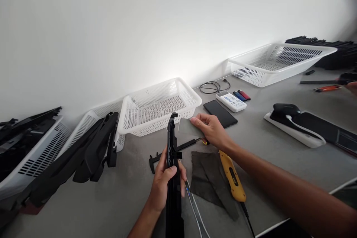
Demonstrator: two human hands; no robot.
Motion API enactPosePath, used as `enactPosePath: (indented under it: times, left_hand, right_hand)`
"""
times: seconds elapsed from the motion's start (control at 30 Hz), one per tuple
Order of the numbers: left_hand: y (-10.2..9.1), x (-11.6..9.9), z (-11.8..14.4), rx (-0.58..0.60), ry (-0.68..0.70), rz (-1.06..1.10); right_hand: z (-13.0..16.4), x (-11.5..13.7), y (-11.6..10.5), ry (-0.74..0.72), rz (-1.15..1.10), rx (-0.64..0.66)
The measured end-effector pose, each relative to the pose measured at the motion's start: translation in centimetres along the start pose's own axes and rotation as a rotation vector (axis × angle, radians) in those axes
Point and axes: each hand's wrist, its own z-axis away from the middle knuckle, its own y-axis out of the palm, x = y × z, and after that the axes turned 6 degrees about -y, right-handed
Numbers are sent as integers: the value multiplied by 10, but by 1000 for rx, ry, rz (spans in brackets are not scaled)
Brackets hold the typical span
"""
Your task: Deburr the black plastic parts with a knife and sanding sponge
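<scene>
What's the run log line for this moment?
Left hand: gripping long black plastic part | right hand: pinching thin grey sheet | nearby: dark cloth, yellow corded tool, black caliper

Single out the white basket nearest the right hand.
The middle basket, just beyond the right hand; the far-right basket and both left baskets stand farther away.

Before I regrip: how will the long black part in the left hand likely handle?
The long black part is probably stiff: its moulded form shows no sag above the left hand. Perhaps light, as the right hand lends no support, though the part's lower end is out of frame. Narrow, it may tip if stood on end.
</scene>
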Motion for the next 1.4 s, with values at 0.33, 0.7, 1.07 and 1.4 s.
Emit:
enactPosePath:
  times: [0.33,0.7,1.07,1.4]
  left_hand:
    - [3,1,1,23,-30,12]
    - [3,-1,1,-19,10,9]
    - [2,-2,1,-73,38,-24]
    - [-1,-3,-2,-206,115,-65]
  right_hand:
    - [-13,-7,-19,7,-22,-170]
    - [-4,3,-9,10,18,-17]
    - [6,8,4,-37,61,162]
    - [8,7,7,6,164,300]
